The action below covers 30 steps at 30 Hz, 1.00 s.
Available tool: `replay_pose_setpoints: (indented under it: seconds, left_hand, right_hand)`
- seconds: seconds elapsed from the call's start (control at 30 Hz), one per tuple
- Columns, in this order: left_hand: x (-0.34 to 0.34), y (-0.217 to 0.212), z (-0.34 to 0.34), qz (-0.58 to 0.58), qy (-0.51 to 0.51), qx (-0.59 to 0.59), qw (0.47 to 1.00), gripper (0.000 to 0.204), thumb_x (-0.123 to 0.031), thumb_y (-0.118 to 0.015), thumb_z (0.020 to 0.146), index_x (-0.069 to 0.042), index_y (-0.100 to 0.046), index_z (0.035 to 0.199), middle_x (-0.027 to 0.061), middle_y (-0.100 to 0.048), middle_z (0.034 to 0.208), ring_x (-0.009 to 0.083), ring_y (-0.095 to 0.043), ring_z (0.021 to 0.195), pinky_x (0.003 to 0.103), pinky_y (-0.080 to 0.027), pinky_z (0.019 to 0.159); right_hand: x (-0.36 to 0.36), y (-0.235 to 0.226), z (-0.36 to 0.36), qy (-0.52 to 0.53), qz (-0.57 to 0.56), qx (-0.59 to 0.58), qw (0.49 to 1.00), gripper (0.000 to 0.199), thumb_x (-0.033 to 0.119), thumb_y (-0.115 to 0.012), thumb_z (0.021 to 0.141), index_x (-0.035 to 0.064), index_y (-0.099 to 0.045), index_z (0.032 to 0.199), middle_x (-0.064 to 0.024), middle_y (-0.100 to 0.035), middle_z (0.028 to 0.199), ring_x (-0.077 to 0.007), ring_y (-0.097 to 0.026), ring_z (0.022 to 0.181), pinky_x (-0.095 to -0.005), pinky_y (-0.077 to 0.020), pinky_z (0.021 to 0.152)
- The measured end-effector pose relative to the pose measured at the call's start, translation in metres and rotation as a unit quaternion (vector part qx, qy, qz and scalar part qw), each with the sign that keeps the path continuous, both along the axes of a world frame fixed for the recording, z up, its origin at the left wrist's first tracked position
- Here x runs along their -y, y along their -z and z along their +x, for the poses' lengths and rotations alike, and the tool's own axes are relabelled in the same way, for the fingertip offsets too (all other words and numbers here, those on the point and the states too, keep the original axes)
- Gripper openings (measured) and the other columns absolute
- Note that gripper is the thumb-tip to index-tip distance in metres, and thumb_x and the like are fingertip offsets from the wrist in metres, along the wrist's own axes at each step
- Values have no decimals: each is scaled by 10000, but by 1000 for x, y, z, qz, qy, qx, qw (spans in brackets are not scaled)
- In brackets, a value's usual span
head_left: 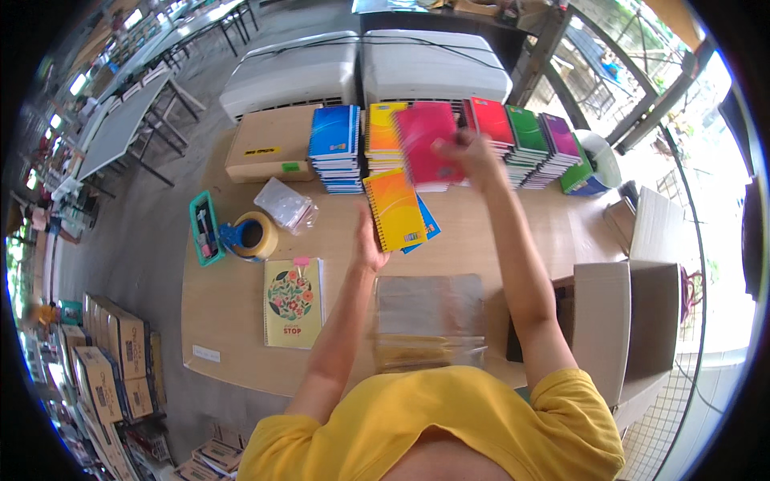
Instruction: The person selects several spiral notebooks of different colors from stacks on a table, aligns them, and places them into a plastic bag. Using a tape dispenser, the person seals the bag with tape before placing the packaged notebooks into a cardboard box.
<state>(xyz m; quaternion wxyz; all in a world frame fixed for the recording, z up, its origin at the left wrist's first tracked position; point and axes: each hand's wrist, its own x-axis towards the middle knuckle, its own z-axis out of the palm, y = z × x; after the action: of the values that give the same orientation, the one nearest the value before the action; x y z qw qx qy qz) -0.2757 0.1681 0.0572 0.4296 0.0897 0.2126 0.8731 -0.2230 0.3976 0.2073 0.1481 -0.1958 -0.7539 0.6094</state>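
My right hand (pixel 465 152) is raised over the far side of the table and grips a pink spiral notebook (pixel 429 140), blurred by motion, just above the row of notebook stacks. My left hand (pixel 369 240) lies flat against the left edge of a yellow-orange spiral notebook (pixel 395 210), which rests on a blue notebook (pixel 429 227). Stacks of blue (pixel 335 144), yellow (pixel 383 132), red (pixel 491 120), green (pixel 525 132) and purple (pixel 560 138) notebooks line the back of the wooden table (pixel 233 321).
A pile of clear plastic sleeves (pixel 429 317) lies near me. A floral-covered notebook (pixel 293 301), a tape dispenser (pixel 250 236), a teal tray (pixel 204 228), a plastic bag (pixel 285 204) and a flat carton (pixel 271 144) sit left. An open cardboard box (pixel 618 321) stands right.
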Motion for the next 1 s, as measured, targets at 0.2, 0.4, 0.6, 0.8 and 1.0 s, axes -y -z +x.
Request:
replay_pose_setpoints:
  seconds: [0.2, 0.4, 0.6, 0.8, 1.0]
  left_hand:
    - [3, 7, 27, -141, -27, 58, 988, 477, -329, -682, 913, -68, -536, 1285, 94, -663, 1194, 235, -660, 1068, 403, -546, 899]
    - [0, 12, 45, -150, 14, 66, 986, 470, -290, -682, 916, -70, -521, 1299, 92, -647, 1210, 229, -645, 1089, 405, -530, 926]
    - [-33, 1, 49, -169, 17, 26, 985, 487, -275, -701, 901, -80, -517, 1308, 82, -629, 1213, 228, -626, 1098, 413, -529, 920]
    - [-12, -12, 41, -204, -47, -7, 978, 502, -270, -711, 892, -77, -516, 1313, 86, -630, 1203, 222, -631, 1084, 396, -527, 919]
    - [-17, -16, 40, -193, -42, -7, 980, 549, -267, -718, 888, -83, -477, 1346, 86, -609, 1224, 231, -622, 1095, 408, -528, 921]
  right_hand:
    - [-22, 44, 55, 165, 222, 2, 961, 417, 292, -820, 772, 56, -707, 1097, -84, -699, 861, -188, -666, 770, -334, -535, 722]
    - [-151, 40, 59, 330, 376, 60, 864, 278, 256, -734, 793, 32, -736, 959, -162, -722, 849, -277, -711, 799, -377, -551, 754]
    - [-152, 11, -29, 244, 399, 335, 818, 621, 480, -749, 787, 48, -647, 1223, -244, -551, 1320, -395, -557, 1192, -465, -528, 898]
    - [-92, -5, -52, 111, 503, 337, 788, 503, 385, -768, 786, 59, -679, 1158, -230, -617, 1219, -374, -593, 1153, -468, -541, 879]
    - [-116, 19, -49, 113, 621, 218, 745, 212, 95, -570, 858, -42, -698, 957, -239, -707, 956, -345, -716, 903, -426, -594, 760]
